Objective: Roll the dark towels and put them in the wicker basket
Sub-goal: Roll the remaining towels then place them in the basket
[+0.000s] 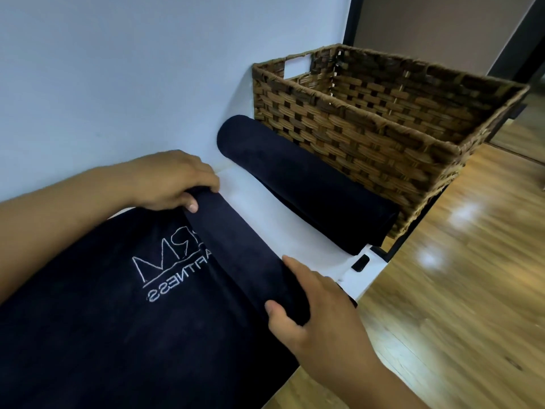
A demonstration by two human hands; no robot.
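Note:
A dark navy towel (124, 314) with white stitched lettering lies spread on a white table top (265, 211). Its far end is wound into a narrow roll (239, 249). My left hand (174, 181) grips the roll's far end, fingers curled over it. My right hand (312, 308) grips the near end, thumb under the roll. A second dark towel, fully rolled (298, 178), lies on the table against the side of the brown wicker basket (365, 125). The part of the basket's inside that I see holds no towel.
A pale wall (118, 69) runs along the table's far side. The table's right edge drops to a glossy wooden floor (460, 276). A small black clip (361, 262) sits at the table edge. The basket stands at the table's far corner.

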